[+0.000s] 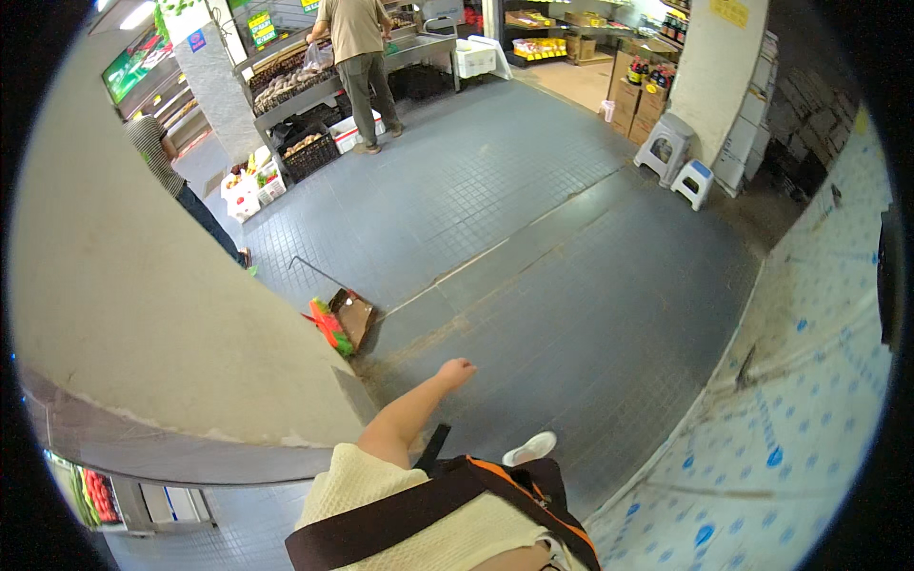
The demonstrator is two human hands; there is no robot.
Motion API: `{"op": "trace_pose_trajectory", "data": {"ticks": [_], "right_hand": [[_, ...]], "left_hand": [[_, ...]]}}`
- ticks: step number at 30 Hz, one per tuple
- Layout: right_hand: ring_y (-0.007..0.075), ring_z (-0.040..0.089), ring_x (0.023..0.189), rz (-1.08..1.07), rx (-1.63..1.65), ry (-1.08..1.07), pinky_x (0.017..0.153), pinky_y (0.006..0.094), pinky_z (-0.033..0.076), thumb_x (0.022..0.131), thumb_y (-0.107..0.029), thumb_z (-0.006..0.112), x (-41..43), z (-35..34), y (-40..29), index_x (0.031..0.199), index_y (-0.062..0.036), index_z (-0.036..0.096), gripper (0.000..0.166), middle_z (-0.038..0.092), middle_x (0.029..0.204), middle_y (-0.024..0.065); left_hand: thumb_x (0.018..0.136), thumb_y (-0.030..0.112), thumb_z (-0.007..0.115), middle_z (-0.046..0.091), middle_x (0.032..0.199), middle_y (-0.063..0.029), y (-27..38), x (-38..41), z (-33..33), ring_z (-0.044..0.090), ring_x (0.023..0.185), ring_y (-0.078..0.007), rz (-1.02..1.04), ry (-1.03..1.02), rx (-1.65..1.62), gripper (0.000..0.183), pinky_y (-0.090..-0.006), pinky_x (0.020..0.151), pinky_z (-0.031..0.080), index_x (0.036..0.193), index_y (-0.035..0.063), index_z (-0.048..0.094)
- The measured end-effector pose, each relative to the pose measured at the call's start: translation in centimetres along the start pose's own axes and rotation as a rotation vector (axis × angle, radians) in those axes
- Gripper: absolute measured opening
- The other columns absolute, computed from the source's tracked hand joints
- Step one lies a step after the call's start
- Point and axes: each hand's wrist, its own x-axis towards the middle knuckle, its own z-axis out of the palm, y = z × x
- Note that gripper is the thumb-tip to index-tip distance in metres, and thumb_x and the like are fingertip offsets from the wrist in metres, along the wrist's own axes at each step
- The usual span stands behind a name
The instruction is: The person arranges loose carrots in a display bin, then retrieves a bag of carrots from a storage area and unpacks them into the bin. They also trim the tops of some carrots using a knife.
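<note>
My left hand (457, 372) swings forward over the grey tiled floor (543, 342), its fingers loosely curled and nothing visible in them. My right hand is out of view; only a bit of that arm shows at the bottom edge. A dark shoulder strap (385, 524) crosses my cream knit top (457, 539) to a dark bag with orange trim (532, 492). One white shoe (530, 449) shows ahead of the bag. Beyond my left hand, a long-handled dustpan (353, 316) and a broom with orange and green bristles (330, 327) stand by the wall corner.
A plastered wall (186, 321) curves along the left, and a patterned plastic sheet (792, 428) lines the right. Ahead, a person (360, 64) stands at a produce stall (293, 89); another person (168, 160) is at left. Plastic stools (665, 148) stand by a pillar (721, 86).
</note>
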Motion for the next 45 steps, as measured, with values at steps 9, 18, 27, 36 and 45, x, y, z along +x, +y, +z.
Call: {"op": "trace_pose_trajectory", "data": {"ticks": [9,18,27,36,45], "right_hand": [[0.0179,0.052,0.066,-0.413,-0.04,0.479,0.059,0.0353,0.042,0.086,-0.022,0.044,24.2,-41.3,-29.3,0.075,-0.0084,0.054,0.02,0.053,0.07,0.006],[0.0131,0.056,0.085,-0.715,0.669,0.371,0.074,0.0256,0.044,0.086,-0.024,0.057,21.6,-68.3,-67.8,0.115,-0.0082,0.051,0.033,0.059,0.099,0.0052],[0.0199,0.053,0.069,-0.488,0.461,1.258,0.063,0.0333,0.043,0.084,-0.018,0.051,31.9,-100.7,-67.9,0.11,-0.0027,0.054,0.03,0.058,0.078,0.0109],[0.0253,0.061,0.082,-0.489,0.338,2.063,0.072,0.0308,0.046,0.082,-0.026,0.059,29.2,-136.2,-80.1,0.096,-0.0004,0.059,0.029,0.063,0.087,0.0146],[0.0309,0.063,0.081,0.332,0.37,1.399,0.069,0.0401,0.049,0.072,-0.053,0.063,31.1,-153.6,-87.6,0.084,-0.0037,0.066,0.051,0.065,0.081,0.0168]], "left_hand": [[0.082,0.046,0.048,0.062,0.08,-0.0168,4.9,12.8,7.6,0.059,0.075,-0.0326,0.379,-0.225,0.51,0.043,-0.0433,0.07,0.046,0.092,0.0059,0.062],[0.083,0.035,0.053,0.064,0.095,-0.0144,22.4,35.8,2.6,0.061,0.081,-0.0289,-0.751,-0.174,0.186,0.036,-0.0417,0.07,0.047,0.103,0.0067,0.062],[0.084,0.024,0.054,0.06,0.078,-0.0048,76.2,78.4,-10.5,0.056,0.068,-0.0127,0.071,0.033,-0.434,0.028,-0.026,0.054,0.041,0.102,0.0032,0.059],[0.087,0.026,0.051,0.059,0.072,-0.0085,90.8,101.7,-7.3,0.057,0.063,-0.0242,-0.065,-0.299,-0.247,0.023,-0.0369,0.052,0.044,0.091,0.0042,0.058],[0.086,0.025,0.05,0.06,0.077,-0.0108,115.1,114.2,3.0,0.058,0.07,-0.0274,-0.171,-0.646,0.039,0.024,-0.0406,0.06,0.045,0.099,0.0061,0.057]]}}
